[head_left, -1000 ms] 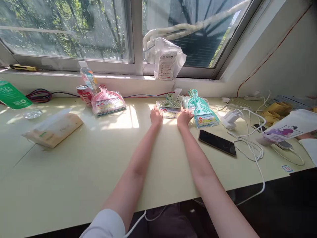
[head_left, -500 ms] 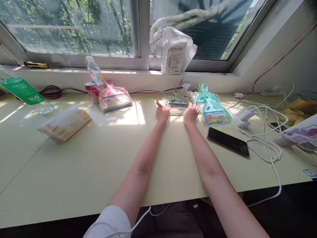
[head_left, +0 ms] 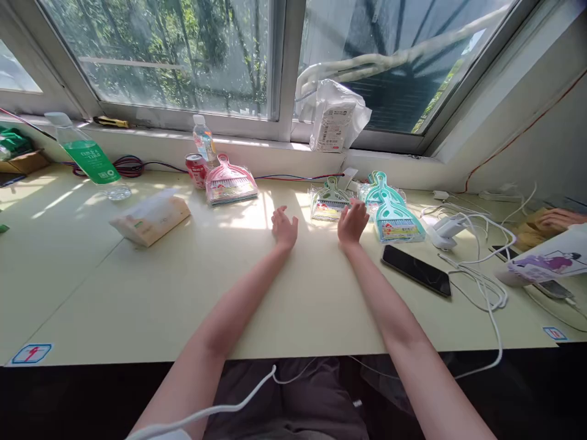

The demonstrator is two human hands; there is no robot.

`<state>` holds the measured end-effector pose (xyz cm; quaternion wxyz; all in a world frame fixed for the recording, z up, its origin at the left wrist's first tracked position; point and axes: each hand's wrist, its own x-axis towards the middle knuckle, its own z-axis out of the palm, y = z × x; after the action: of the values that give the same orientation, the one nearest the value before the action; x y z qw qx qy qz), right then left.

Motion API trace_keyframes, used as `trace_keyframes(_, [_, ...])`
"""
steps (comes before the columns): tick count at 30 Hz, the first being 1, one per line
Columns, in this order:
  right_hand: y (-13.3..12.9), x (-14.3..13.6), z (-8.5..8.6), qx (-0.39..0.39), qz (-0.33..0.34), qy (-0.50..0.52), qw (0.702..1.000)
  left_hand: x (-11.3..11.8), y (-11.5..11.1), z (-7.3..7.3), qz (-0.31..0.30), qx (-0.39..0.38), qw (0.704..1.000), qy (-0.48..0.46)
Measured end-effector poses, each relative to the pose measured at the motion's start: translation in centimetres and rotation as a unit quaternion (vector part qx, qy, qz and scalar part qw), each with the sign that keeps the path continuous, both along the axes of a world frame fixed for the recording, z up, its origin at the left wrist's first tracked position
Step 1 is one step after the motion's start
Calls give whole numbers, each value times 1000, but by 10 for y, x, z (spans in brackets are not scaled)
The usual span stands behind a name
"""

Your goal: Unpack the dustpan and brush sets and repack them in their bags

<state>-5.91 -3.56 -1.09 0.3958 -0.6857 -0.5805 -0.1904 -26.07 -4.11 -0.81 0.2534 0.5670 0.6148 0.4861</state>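
Observation:
My left hand (head_left: 285, 230) hovers low over the sunlit table, fingers loosely apart and holding nothing. To its right, a clear-wrapped pack of olive-green mini dustpan and brush (head_left: 329, 206) lies by the wall. My right hand (head_left: 353, 222) is at the right edge of that pack, fingers slightly bent and spread; whether it touches the wrapping I cannot tell. Right of it are wrapped turquoise dustpan and brush sets (head_left: 394, 221), overlapping one another. A stack of pink dustpan and brush sets (head_left: 230, 182) rests farther left.
A black phone (head_left: 416, 270) lies right of my right arm, beside tangled white cables (head_left: 486, 287). Left are a paper packet (head_left: 153, 219), a tilted green-labelled bottle (head_left: 94, 160), a red can (head_left: 196, 171) and a small bottle (head_left: 203, 139). Another person's hand (head_left: 562, 218) shows far right.
My left hand has moved away from the olive-green pack, to the left and nearer me. My right hand's fingers have loosened beside the pack. The view has shifted left.

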Motion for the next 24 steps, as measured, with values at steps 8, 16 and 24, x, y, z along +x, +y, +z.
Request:
trace_keyframes(8, [-46, -67, -3, -120, 265, -71, 954, -167, 44, 15, 123, -54, 946, 295])
trace_keyframes(16, [-60, -64, 3, -129, 290, -51, 947, -174, -48, 27, -110, -69, 891, 436])
trace_keyframes(24, [-75, -107, 3, -248, 328, 218, 885, -213, -140, 2, -15, -51, 973, 225])
